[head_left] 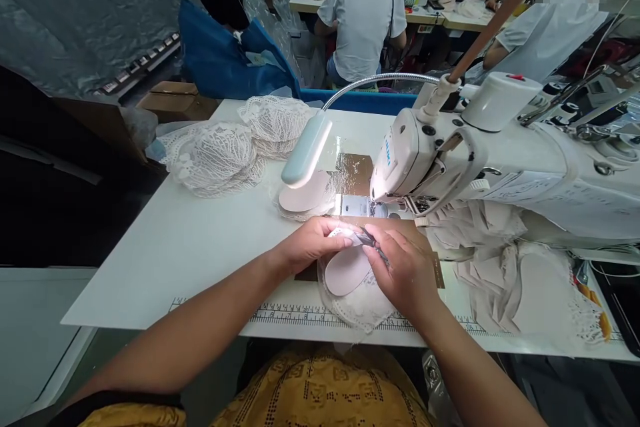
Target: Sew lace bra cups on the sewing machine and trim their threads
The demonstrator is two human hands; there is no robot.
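Note:
My left hand (316, 240) pinches the edge of a white lace piece (363, 307) in front of the sewing machine. A smooth pale pink oval panel (347, 272) lies on this lace, which drapes down over the table's printed ruler. Close beside it, my right hand (403, 267) is closed around small dark thread snips (369, 238), their tips at the pinched edge; the fingers hide much of the tool. A second lace piece with a pale oval panel (303, 197) rests beyond my left hand, near the machine's needle area.
The white sewing machine (525, 147) stands at the right, with a bendable lamp (307, 150) over the table (165, 253). Lace stacks (213, 153) lie at the back left, pale fabric pieces (520, 287) at the right. Beyond, a person in a white shirt (360, 20) sits with others nearby.

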